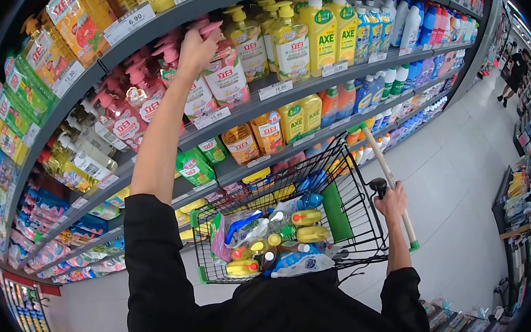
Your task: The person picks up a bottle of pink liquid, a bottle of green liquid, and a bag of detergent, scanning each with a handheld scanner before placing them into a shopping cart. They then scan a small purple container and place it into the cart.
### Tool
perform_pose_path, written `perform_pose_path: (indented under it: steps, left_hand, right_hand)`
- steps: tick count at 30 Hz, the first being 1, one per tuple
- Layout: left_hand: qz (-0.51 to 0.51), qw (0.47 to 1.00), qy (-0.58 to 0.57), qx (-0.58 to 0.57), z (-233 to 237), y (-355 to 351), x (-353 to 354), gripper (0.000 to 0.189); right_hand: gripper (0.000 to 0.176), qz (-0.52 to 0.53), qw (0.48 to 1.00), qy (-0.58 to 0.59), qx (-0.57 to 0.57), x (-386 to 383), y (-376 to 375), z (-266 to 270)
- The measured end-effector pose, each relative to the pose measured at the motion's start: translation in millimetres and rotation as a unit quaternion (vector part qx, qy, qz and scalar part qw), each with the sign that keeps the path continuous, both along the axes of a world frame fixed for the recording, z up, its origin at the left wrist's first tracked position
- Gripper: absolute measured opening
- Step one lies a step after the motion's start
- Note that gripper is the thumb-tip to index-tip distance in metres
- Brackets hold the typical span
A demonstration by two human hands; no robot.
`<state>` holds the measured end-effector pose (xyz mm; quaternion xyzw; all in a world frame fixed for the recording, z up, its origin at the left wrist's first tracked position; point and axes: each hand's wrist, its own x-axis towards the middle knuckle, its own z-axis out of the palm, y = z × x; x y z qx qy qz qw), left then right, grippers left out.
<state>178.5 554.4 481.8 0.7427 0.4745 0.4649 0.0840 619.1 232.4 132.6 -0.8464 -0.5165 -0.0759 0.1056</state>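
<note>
My left hand (198, 51) reaches up to the shelf, its fingers closed round the pink pump top of a white and pink soap bottle (226, 78). The bottle stands on the shelf above its price tag, among similar pink-topped bottles. Lower right, my right hand (391, 202) is wrapped round the cart handle (380, 157), beside a small black knob. The shopping cart (341, 213) is a black wire one with green corners. Inside it lie several bottles with yellow parts (312, 233), a blue and white pack (302, 262) and a pink and green bag (219, 238).
Yellow pump bottles (291, 45) and yellow AXE bottles (319, 35) stand right of the pink ones. The shelf edge (242, 102) curves across above the cart. A person in dark clothes (516, 74) is far down the aisle; more shelves (519, 221) line the right side.
</note>
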Motion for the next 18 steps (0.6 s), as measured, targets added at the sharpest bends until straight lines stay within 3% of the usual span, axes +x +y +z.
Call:
perform_pose_path:
  steps: [5,7,11,13,18]
  left_hand:
    - [-0.051,0.991,-0.054,0.108,-18.9,-50.2,25.9,0.031]
    - [-0.06,0.973,-0.059,0.215,-23.0,-69.9,32.2,0.024]
    - [-0.072,0.961,-0.171,0.207,-11.2,-124.8,39.1,0.017]
    - [-0.029,0.957,-0.168,0.234,-5.5,-145.5,30.9,0.019]
    - [-0.087,0.972,-0.177,0.127,-27.7,-206.2,11.0,0.022]
  right_hand:
    - [0.025,-0.01,1.0,0.011,-0.01,-4.1,-0.8,8.2]
    - [0.027,-0.024,0.999,0.016,-0.02,-3.4,-0.2,7.1]
    - [0.029,0.003,1.0,0.02,-0.001,1.3,-1.0,9.1]
    - [0.032,-0.003,0.999,0.051,-0.012,4.6,0.7,8.1]
    - [0.036,0.016,0.99,0.116,0.082,11.0,-5.4,4.4]
